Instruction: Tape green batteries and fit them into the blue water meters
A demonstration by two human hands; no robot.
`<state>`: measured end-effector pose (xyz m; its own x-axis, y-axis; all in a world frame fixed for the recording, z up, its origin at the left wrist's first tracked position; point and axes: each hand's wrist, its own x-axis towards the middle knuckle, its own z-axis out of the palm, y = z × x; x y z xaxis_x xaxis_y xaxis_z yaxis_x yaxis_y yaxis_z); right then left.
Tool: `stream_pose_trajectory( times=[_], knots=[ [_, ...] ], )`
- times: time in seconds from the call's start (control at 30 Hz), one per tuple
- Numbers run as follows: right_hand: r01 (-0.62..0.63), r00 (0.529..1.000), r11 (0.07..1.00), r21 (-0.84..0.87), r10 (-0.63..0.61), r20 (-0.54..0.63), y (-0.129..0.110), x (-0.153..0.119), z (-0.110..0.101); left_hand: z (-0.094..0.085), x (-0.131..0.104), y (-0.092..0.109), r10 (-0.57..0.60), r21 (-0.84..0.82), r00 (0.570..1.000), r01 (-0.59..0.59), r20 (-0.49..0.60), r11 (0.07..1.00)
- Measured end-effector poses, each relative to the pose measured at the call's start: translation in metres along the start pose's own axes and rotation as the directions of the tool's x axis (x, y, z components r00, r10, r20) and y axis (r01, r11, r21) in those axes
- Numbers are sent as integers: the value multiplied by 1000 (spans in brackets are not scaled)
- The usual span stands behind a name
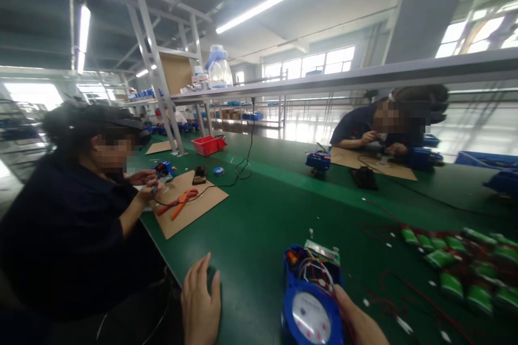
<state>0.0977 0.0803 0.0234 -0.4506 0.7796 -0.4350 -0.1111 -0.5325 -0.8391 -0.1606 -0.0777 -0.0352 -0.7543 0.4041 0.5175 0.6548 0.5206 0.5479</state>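
A blue water meter (313, 302) with a round white dial lies low in the view, its upper compartment uncovered. Wires and a green circuit board (322, 252) show at that end. My right hand (359, 319) grips the meter along its right side; part of the hand is cut off by the frame. Over the near edge of the green table my left hand (201, 302) is spread, fingers stretched and thumb apart, holding nothing. Several green cylindrical cells (451, 283) with red wires lie to the right of the meter, somewhat blurred.
At left a person (81, 215) works over a brown board (202, 205) with orange-handled pliers (184, 204). Another person (388, 118) sits across, near a blue unit (318, 160). A red bin (208, 144) stands farther back. A shelf (343, 82) spans overhead; a black cable (253, 135) hangs down.
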Motion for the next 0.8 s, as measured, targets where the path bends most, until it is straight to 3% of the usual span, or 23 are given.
stream_pose_trajectory(
  times=[0.17,0.37,0.47,0.67,0.8],
  knots=[
    [71,991,993,98,-81,106,-7,24,85,9,2,-14,96,33,990,-93,-101,995],
    [70,991,988,136,-84,102,-11,88,160,16,0,-17,60,43,995,-57,-77,997],
    [54,996,991,118,-62,67,-14,107,182,19,-3,-8,0,9,994,1,-108,1000],
    [45,997,994,101,-51,53,-22,137,206,26,4,0,-40,45,995,44,-92,998],
    [81,994,989,123,-90,66,-18,132,215,3,4,15,0,76,997,5,-77,997]
  ],
)
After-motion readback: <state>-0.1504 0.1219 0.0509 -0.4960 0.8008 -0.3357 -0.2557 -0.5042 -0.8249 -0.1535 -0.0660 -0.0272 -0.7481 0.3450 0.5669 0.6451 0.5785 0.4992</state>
